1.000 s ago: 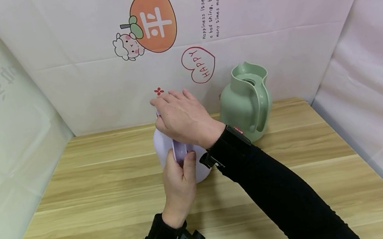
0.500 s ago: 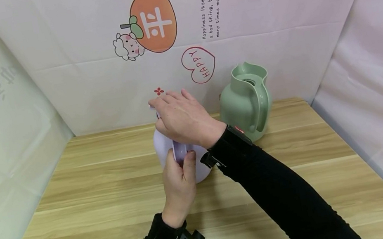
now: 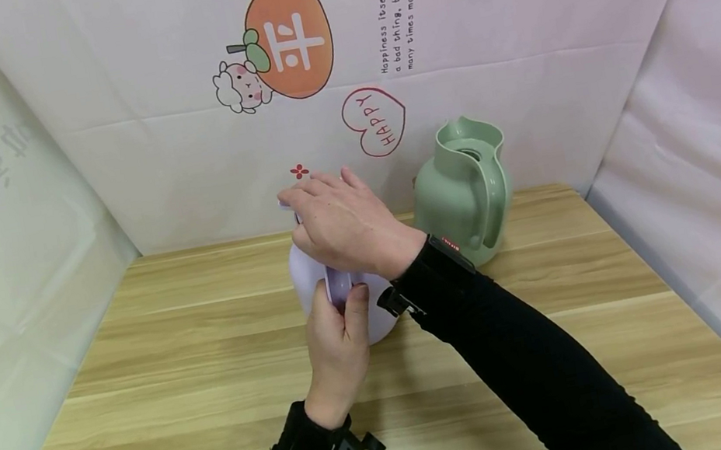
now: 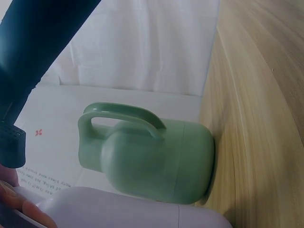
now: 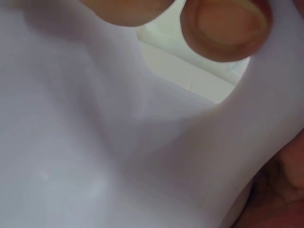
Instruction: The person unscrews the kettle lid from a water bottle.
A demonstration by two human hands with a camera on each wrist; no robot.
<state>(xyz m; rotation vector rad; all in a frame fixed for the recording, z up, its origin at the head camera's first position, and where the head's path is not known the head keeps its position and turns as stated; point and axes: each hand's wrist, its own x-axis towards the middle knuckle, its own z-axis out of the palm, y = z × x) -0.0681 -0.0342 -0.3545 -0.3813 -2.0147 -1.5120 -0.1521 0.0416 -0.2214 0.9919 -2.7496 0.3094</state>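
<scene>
A lilac jug (image 3: 307, 273) stands upright on the wooden table in the head view. My left hand (image 3: 338, 339) grips its handle (image 3: 338, 283), thumb along the near side. My right hand (image 3: 349, 223) lies over the jug's top from the right, fingers pointing away and to the left. It covers the top, and a small lilac edge (image 3: 285, 204) pokes out beneath the fingers. Whether they hold that part is hidden. In the right wrist view, fingers (image 5: 227, 26) reach into the opening beside the lilac handle (image 5: 270, 90). A green jug (image 3: 458, 198) stands behind to the right, untouched.
The wooden table (image 3: 202, 384) ends at a printed white cloth (image 3: 183, 174) behind the jugs. More white cloth hangs along both sides. The right forearm's black sleeve (image 3: 530, 355) crosses over the table's right half, in front of the green jug.
My right hand's fingers have shifted slightly left over the top, and a small lilac edge has come into sight beneath them. My left hand and both jugs have stayed put.
</scene>
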